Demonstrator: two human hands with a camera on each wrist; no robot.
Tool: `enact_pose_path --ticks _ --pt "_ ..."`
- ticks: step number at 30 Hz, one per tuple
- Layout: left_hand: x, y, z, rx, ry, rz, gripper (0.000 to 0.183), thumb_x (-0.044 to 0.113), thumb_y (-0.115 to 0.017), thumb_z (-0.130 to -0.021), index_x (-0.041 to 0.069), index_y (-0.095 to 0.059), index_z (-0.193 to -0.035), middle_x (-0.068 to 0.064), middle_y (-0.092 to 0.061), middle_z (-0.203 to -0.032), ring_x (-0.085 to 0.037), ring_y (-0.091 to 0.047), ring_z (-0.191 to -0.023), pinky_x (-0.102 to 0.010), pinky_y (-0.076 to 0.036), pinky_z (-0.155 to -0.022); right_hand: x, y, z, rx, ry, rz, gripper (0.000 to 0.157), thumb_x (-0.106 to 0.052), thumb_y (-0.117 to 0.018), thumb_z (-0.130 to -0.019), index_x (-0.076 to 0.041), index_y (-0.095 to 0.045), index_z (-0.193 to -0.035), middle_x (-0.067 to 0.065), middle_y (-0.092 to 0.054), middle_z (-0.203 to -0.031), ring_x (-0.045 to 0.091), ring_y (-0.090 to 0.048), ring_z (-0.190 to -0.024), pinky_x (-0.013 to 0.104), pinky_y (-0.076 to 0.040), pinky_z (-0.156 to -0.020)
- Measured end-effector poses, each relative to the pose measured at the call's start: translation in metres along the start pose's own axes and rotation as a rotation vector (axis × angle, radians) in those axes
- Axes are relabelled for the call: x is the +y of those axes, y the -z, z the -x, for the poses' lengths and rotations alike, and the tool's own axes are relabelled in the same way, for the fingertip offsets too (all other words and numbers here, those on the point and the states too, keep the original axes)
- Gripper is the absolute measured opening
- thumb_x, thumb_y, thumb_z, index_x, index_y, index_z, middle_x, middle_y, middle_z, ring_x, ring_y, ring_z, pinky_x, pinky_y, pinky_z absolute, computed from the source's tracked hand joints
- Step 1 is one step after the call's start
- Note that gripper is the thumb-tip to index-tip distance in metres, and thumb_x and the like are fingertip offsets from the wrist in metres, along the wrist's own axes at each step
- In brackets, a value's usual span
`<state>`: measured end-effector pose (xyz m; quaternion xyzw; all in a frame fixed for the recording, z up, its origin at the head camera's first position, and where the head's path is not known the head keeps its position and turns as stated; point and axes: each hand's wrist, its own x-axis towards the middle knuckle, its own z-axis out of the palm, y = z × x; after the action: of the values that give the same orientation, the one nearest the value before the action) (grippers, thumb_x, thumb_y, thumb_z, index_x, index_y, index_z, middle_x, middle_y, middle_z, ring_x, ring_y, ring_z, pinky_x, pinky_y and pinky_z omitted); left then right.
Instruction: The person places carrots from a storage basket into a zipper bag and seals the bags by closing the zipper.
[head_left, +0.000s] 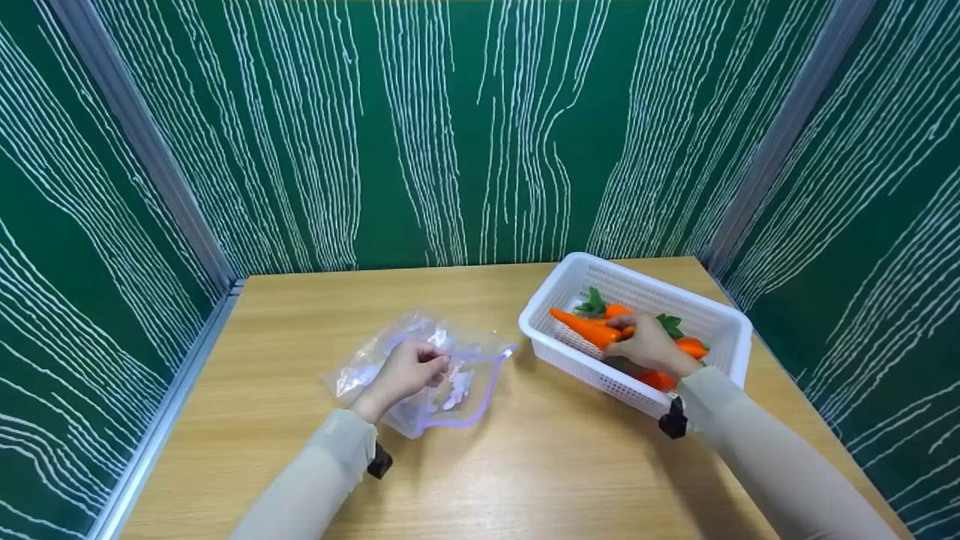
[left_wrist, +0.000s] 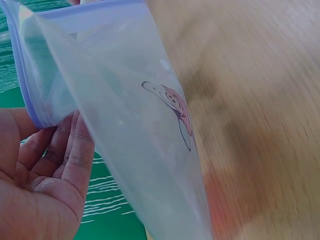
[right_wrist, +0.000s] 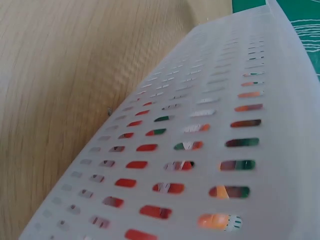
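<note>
My left hand (head_left: pixel 409 369) pinches the rim of a clear zip bag (head_left: pixel 469 401) with a purple zip edge. In the left wrist view the bag (left_wrist: pixel 135 120) stands with its mouth spread, a pink cartoon print on its side, and my left hand's fingers (left_wrist: pixel 77 155) lie at its edge. My right hand (head_left: pixel 646 346) reaches into a white plastic basket (head_left: pixel 551 341) and grips an orange carrot (head_left: pixel 585 327). Other carrots with green tops lie around it. In the right wrist view the basket's slotted wall (right_wrist: pixel 200 130) hides that hand.
The basket stands at the right of the wooden table (head_left: pixel 510 480), close to the right-hand panel. Green panels (head_left: pixel 480 150) with white lines enclose the back and both sides, with metal posts (head_left: pixel 150 142) at the corners.
</note>
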<state>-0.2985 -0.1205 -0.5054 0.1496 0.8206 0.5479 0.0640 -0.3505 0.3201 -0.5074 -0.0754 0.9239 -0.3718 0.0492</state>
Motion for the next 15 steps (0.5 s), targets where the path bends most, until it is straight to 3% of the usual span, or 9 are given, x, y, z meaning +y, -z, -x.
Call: enact_pose_path --ticks 6,9,15 --pt "-0.0003 -0.0005 0.0003 0.016 0.007 0.003 0.022 0.005 -0.064 -0.106 -0.014 -0.075 -0.106 -0.030 -0.076 -0.097 -0.017 -0.075 -0.077 -0.030 -0.066 -0.074 -0.0034 0.0033 0.0028 -0.013 -0.049 -0.045 0.056 -0.010 -0.077 -0.095 0.005 -0.062 -0.146 0.029 -0.060 -0.141 0.033 -0.064 -0.104 0.043 -0.064 -0.088" --pt "0.0008 -0.0005 0.0007 0.020 0.004 0.004 0.023 0.005 -0.064 -0.106 -0.015 -0.074 -0.106 -0.029 -0.077 -0.095 -0.015 -0.074 -0.076 -0.029 -0.066 -0.073 -0.0051 0.0052 0.0050 -0.034 -0.114 -0.106 0.060 -0.013 -0.075 -0.097 0.001 -0.058 -0.152 0.028 -0.057 -0.142 0.032 -0.067 -0.092 0.047 -0.068 -0.080" --pt "0.0038 0.0000 0.0008 0.023 0.002 -0.002 0.022 0.005 -0.064 -0.106 -0.015 -0.074 -0.105 -0.025 -0.077 -0.092 -0.013 -0.072 -0.074 -0.029 -0.066 -0.073 -0.0097 0.0103 0.0095 -0.061 -0.168 -0.164 0.065 -0.016 -0.073 -0.099 -0.005 -0.051 -0.159 0.028 -0.055 -0.141 0.035 -0.069 -0.087 0.053 -0.068 -0.083"
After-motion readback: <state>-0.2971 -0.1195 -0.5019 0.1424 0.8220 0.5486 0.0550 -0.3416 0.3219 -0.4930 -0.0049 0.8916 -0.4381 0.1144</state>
